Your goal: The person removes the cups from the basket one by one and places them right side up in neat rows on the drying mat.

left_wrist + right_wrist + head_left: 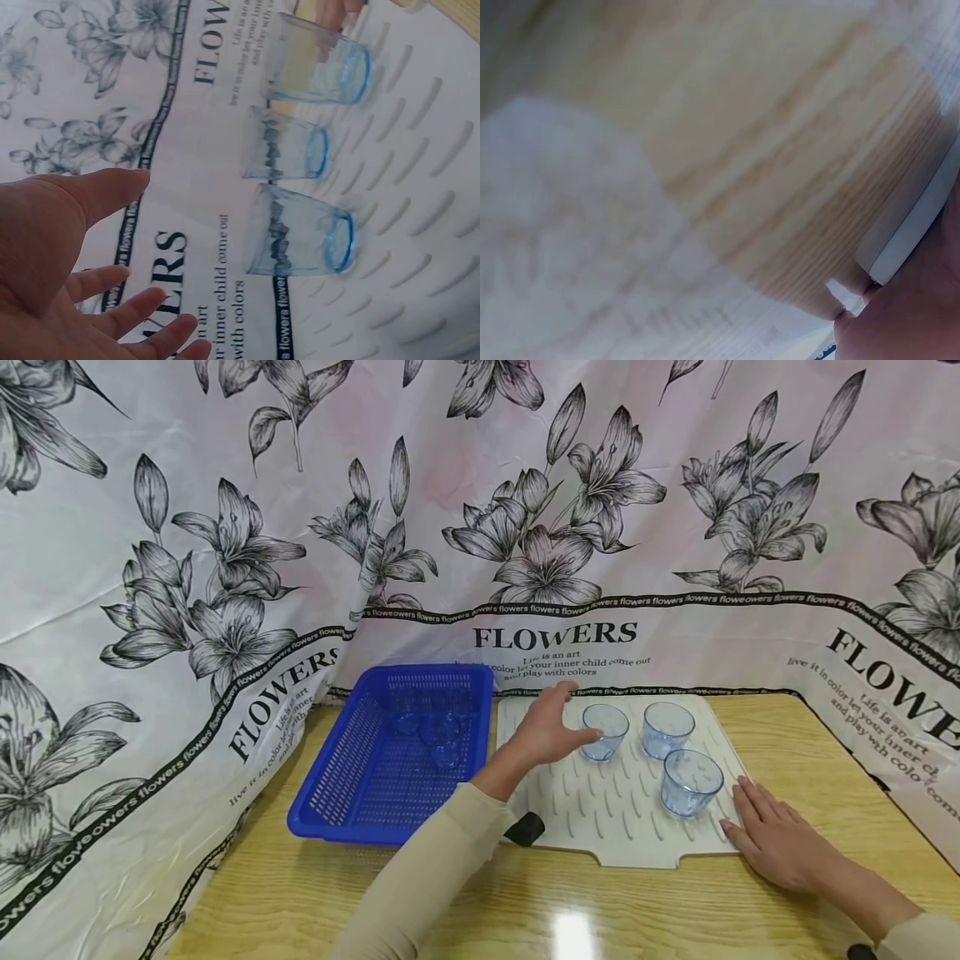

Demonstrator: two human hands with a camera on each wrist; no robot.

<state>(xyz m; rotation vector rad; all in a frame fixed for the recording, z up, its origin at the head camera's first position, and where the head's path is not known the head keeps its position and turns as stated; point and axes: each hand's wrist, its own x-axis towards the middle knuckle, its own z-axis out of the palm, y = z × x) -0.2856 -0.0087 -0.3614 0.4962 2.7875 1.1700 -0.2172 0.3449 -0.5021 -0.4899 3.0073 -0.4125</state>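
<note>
The glasses (692,785) are pale blue, the cloth (705,647) black-flowered white.

Free room over front middle of white board (592,818), three glasses (692,789) behind and rightward, blue basket (486,710) walling left.

Left hand (546,729) by leftmost glass (611,741) on white board (637,845), contact unclear; right hand (783,842) at board's right edge.

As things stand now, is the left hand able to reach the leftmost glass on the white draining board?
Probably yes: the left hand, holding nothing, is beside the leftmost glass, and nothing seems to stand between them; the two other glasses on the white draining board are farther right.
</note>
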